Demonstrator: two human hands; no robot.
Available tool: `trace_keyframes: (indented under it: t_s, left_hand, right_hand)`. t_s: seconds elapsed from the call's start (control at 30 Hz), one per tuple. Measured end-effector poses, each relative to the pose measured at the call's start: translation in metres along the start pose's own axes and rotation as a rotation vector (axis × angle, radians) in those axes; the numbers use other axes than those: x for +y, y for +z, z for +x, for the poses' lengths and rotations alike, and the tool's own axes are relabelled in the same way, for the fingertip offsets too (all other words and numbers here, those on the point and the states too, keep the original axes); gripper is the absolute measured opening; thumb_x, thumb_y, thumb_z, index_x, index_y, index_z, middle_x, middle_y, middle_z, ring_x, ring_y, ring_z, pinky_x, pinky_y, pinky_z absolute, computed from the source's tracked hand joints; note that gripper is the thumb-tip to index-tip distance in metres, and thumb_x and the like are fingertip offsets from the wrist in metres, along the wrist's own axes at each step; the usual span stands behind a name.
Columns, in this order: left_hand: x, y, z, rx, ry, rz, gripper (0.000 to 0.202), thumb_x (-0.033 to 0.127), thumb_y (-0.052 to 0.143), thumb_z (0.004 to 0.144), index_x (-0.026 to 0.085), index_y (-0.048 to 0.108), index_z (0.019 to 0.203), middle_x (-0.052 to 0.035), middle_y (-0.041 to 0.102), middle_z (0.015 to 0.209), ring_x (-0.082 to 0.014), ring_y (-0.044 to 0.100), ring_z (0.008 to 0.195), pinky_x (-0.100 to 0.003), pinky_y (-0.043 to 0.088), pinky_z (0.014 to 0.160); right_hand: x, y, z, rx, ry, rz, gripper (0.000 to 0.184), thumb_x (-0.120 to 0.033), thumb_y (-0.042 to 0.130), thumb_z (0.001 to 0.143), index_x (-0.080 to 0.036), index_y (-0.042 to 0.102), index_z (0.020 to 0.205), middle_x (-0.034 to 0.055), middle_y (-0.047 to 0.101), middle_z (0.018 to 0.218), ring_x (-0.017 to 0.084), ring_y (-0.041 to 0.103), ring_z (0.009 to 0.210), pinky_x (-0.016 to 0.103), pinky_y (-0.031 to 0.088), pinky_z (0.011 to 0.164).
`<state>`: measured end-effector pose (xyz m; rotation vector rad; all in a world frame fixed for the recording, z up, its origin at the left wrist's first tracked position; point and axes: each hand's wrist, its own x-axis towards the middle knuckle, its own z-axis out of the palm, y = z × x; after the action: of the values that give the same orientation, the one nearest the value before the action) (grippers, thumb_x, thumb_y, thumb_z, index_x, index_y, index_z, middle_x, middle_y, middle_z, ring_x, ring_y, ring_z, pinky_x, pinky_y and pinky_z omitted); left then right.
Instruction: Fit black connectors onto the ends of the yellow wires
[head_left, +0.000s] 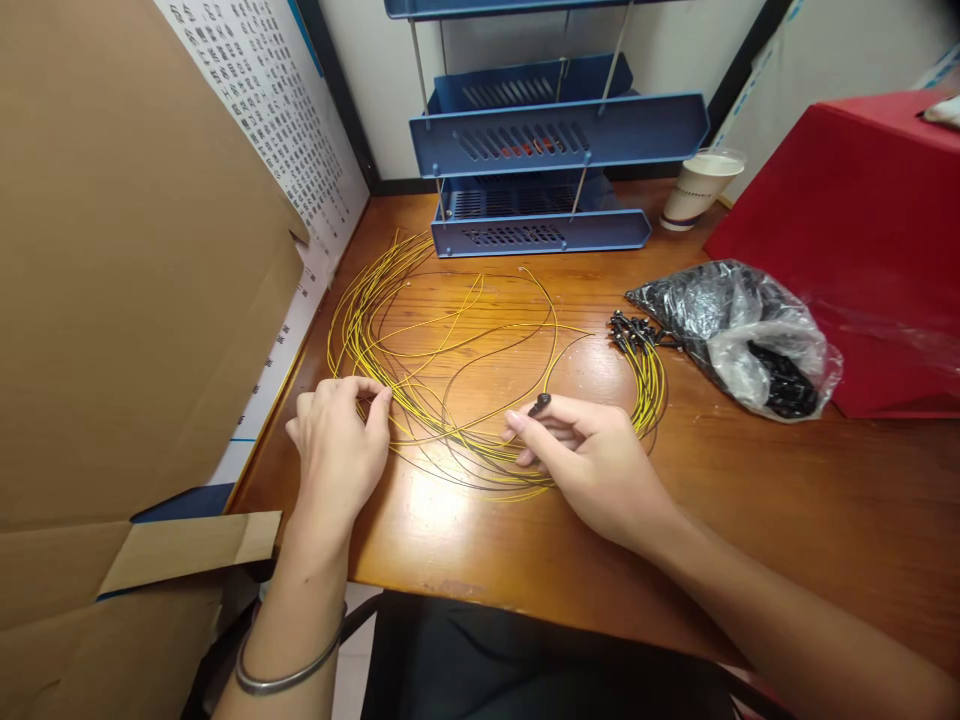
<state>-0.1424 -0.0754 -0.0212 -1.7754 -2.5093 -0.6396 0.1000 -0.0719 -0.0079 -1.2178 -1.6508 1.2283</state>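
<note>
A loose coil of thin yellow and black wires (360,330) lies curved across the wooden table. My left hand (337,440) is at the coil's left side, thumb and forefinger pinched at a yellow wire. In my right hand (592,460) a small black connector (540,404) is gripped between thumb and fingers, above the lower stretch of the coil. Past that hand, the wires curve up to a cluster of black ends (630,330). Beside this cluster rests a clear plastic bag (739,320) full of small black parts.
Blue stacked file trays (540,232) stand at the back, with a paper cup (694,195) to their right. A large red box (840,250) is on the right. Cardboard (150,300) rises along the left. The table's front edge runs close to my lap.
</note>
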Motion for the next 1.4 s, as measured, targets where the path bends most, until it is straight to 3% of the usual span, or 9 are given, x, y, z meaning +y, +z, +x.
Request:
trace_keyframes:
  t_s: [0.4,0.53,0.8,1.07,1.4]
  left_hand:
    - [0.001,0.001,0.001,-0.010,-0.033,0.040,0.021,0.039,0.054,0.092,0.022,0.067,0.094,-0.0126,0.064,0.108,-0.0366,0.056,0.107,-0.053,0.045,0.089]
    - [-0.003,0.003,0.001,0.041,-0.013,-0.013,0.023,0.041,0.054,0.093,0.022,0.066,0.094,-0.0117,0.064,0.106,-0.0352,0.055,0.105,-0.052,0.043,0.089]
    - [0.000,0.000,0.000,0.169,0.140,-0.228,0.019,0.039,0.060,0.091,0.021,0.066,0.089,-0.0055,0.067,0.091,-0.0224,0.055,0.082,-0.039,0.043,0.082]
    - [0.007,0.001,-0.004,0.082,0.063,-0.589,0.018,0.038,0.065,0.090,0.020,0.066,0.094,-0.0027,0.073,0.083,-0.0144,0.063,0.066,-0.026,0.045,0.059]
    - [0.008,-0.001,-0.007,0.010,0.088,-0.517,0.021,0.040,0.067,0.089,0.023,0.072,0.101,-0.0008,0.075,0.082,-0.0124,0.059,0.060,-0.024,0.041,0.054]
  right_hand:
    - [0.001,0.000,0.002,0.009,-0.040,-0.006,0.029,-0.039,0.060,0.094,-0.015,0.068,0.081,0.0050,0.068,0.072,0.015,0.063,0.059,0.027,0.048,0.054]
    - [0.001,-0.001,0.003,0.015,-0.041,0.003,0.029,-0.039,0.061,0.094,-0.015,0.068,0.080,0.0054,0.069,0.073,0.015,0.064,0.060,0.027,0.048,0.054]
    - [0.001,-0.001,0.002,0.026,-0.026,0.108,0.026,-0.037,0.065,0.093,-0.014,0.070,0.082,0.0076,0.075,0.078,0.018,0.072,0.070,0.028,0.058,0.064]
    - [-0.003,0.003,0.004,0.044,0.066,0.416,0.024,-0.037,0.070,0.091,-0.014,0.071,0.082,0.0075,0.077,0.083,0.014,0.075,0.074,0.022,0.063,0.072]
    - [-0.010,0.000,0.006,0.090,0.069,0.579,0.024,-0.038,0.072,0.090,-0.014,0.070,0.084,0.0067,0.078,0.083,0.014,0.076,0.073,0.022,0.065,0.069]
